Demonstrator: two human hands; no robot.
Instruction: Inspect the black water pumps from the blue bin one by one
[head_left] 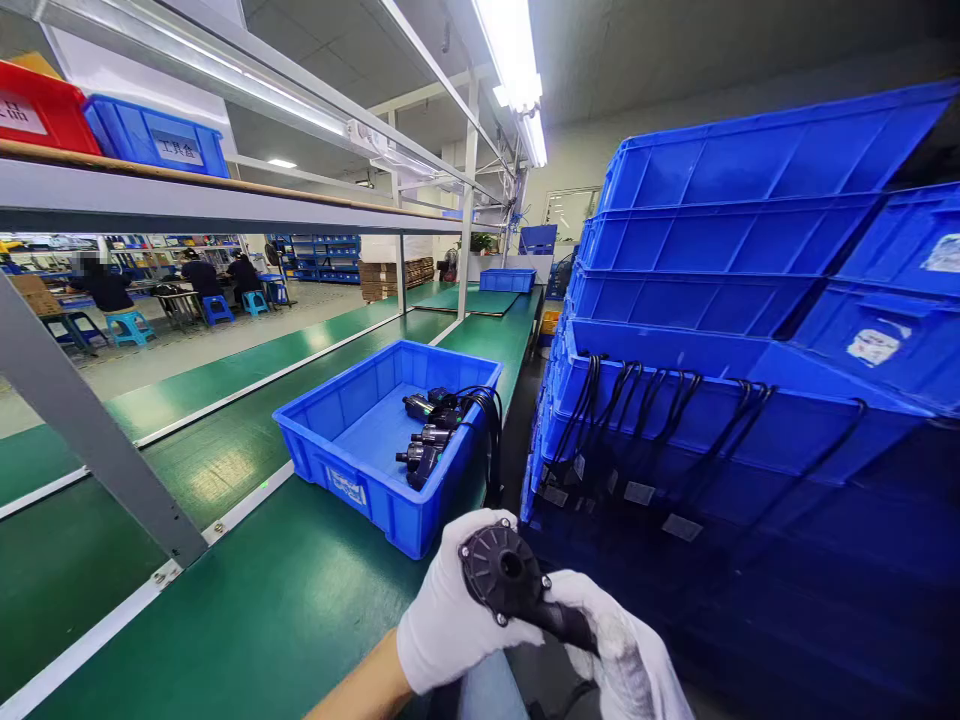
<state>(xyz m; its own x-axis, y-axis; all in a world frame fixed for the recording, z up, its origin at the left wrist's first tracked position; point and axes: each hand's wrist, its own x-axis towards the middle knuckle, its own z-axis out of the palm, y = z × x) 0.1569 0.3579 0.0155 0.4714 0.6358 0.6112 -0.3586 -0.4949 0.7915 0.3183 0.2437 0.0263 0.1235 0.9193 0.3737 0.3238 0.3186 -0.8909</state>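
Both my hands wear white gloves and hold one black pump-like part [504,572] with a round ribbed face, low in the middle of the view. My left hand [450,620] wraps round its left side. My right hand [622,650] grips the narrower black body on the right. A cable hangs down from the part. Ahead on the green bench, a blue crate [352,430] holds several similar black parts [429,437] lined along its right wall, their cables draped over the rim.
Stacked blue crates [735,330] fill the right side, with black cables and tags hanging over the lower ones. A grey shelf frame [97,440] crosses the left; a red and a blue bin [154,135] sit on top. People sit at tables far left.
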